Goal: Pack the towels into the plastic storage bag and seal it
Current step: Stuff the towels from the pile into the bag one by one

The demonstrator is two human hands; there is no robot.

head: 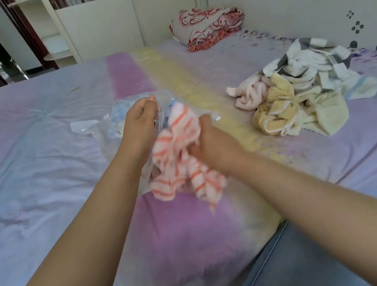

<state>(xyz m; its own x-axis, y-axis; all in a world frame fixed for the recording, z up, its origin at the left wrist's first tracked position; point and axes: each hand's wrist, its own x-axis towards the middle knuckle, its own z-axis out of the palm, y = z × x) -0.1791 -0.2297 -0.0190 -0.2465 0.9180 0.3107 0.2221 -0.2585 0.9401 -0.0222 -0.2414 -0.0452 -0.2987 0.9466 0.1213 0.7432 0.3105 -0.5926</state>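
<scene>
Near the bed's (40, 142) front edge: left hand (137, 123) pinching open the plastic storage bag (100, 130), right hand (208, 140) clutching the orange-striped towel (180, 158) at its mouth. Best pushed deep, mouth kept wide. Towel heap (302, 95) waiting toward the right edge, patterned pillow (206, 26) at the far side; nothing blocking.

A crumpled orange-striped towel (179, 153) hangs at the clear plastic storage bag's (100, 130) mouth; loose towels (296, 98) lie heaped on the bed.
</scene>
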